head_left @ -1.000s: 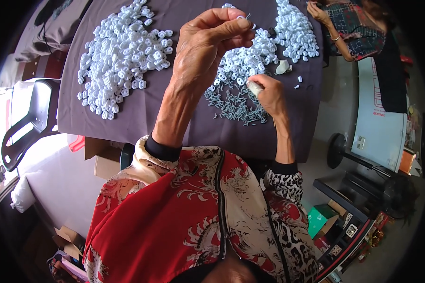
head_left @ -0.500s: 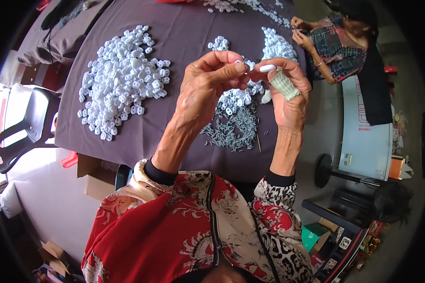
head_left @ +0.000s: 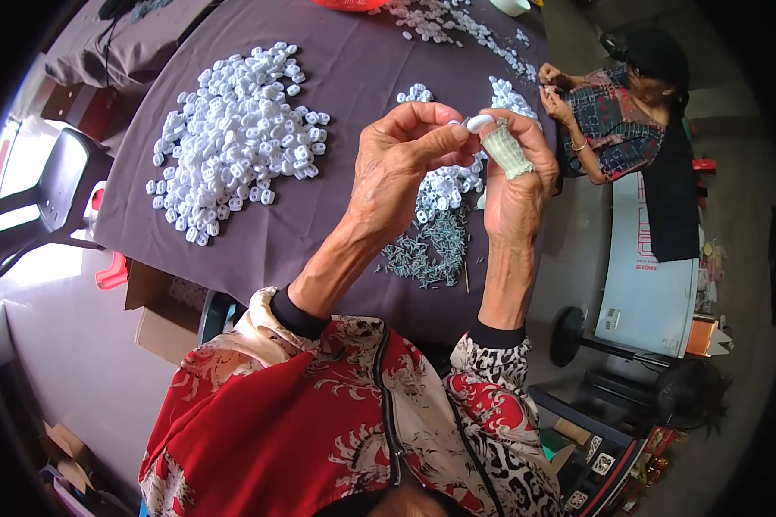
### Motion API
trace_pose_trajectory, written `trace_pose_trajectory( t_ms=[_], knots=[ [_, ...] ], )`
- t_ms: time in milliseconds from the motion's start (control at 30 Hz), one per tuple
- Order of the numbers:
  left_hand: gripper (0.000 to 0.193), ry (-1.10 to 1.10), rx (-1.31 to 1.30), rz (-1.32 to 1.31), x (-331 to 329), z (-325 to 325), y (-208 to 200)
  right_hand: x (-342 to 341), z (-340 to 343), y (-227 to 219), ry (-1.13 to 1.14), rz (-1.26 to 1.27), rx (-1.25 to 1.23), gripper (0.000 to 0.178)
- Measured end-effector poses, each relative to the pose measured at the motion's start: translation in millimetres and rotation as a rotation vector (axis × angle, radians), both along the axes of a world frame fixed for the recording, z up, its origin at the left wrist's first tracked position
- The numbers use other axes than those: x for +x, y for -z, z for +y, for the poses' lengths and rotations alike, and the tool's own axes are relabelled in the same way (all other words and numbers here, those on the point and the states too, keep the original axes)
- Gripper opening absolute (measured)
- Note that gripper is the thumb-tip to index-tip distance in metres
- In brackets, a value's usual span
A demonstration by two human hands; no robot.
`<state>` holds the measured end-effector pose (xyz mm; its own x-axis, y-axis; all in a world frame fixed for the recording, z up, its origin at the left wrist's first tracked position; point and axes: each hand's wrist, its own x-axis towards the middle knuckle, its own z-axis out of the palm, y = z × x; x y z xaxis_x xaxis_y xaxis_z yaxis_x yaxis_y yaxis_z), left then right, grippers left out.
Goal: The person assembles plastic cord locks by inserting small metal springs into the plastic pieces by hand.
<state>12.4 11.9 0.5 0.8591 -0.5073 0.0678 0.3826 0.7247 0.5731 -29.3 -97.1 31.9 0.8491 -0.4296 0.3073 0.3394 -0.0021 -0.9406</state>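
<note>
My left hand [head_left: 409, 155] is closed in a pinch, its fingertips meeting those of my right hand [head_left: 522, 194] above the table. Between my right thumb and fingers sits a smooth white plastic piece [head_left: 477, 124]. A pale green checked cloth sleeve [head_left: 507, 153] wraps one digit of that hand. Something small and dark shows at my left fingertips, too tiny to name. Under the hands lie a pile of white plastic pieces with holes [head_left: 448, 187] and a pile of thin grey bits, perhaps springs [head_left: 431, 250]. My hands partly hide the white pile.
A big heap of white holed pieces [head_left: 241, 129] covers the table's left. More white pieces [head_left: 513, 95] lie at far right, below a red basket [head_left: 349, 3]. A co-worker [head_left: 616, 121] handles something small at the right edge. A black chair [head_left: 47, 207] stands left.
My fingertips have come closer together, and the left ones now meet the white piece. The cloth sleeve has turned more upright. The whole view has shifted slightly.
</note>
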Motion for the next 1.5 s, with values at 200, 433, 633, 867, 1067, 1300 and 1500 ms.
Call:
trace_pose_trajectory(
  t_ms=[200, 433, 633, 867, 1067, 1300, 1500],
  knots=[
    [0.011, -0.048, -0.007, 0.008, 3.4, 0.8, 1.6, -3.1, 0.6, -1.1, -0.013, 0.052, -0.124, 0.012],
    [0.011, 0.01, -0.026, 0.06, 4.4, -1.6, 6.8, -8.6, -6.0, 2.0, 0.024, 0.139, -0.198, 0.013],
    [0.011, -0.009, -0.005, 0.017, 3.3, -5.0, 9.8, -12.0, -4.5, 0.7, 0.138, 0.196, -0.41, 0.012],
    [0.012, 0.014, 0.022, -0.001, 1.1, -5.5, 8.0, -17.2, -6.3, -9.2, 0.135, 0.222, -0.536, 0.012],
    [0.013, 0.023, 0.025, -0.033, -5.0, -5.5, -1.7, -13.5, -19.1, -9.3, 0.086, 0.114, -0.29, 0.008],
    [0.013, -0.041, 0.061, -0.007, -9.6, -2.2, -9.8, -12.0, -15.4, -10.1, 0.041, 0.102, -0.182, 0.007],
    [0.011, -0.083, 0.093, -0.074, -9.5, -1.0, -10.0, -11.0, -11.3, -11.1, 0.036, 0.089, -0.202, 0.007]
  ],
)
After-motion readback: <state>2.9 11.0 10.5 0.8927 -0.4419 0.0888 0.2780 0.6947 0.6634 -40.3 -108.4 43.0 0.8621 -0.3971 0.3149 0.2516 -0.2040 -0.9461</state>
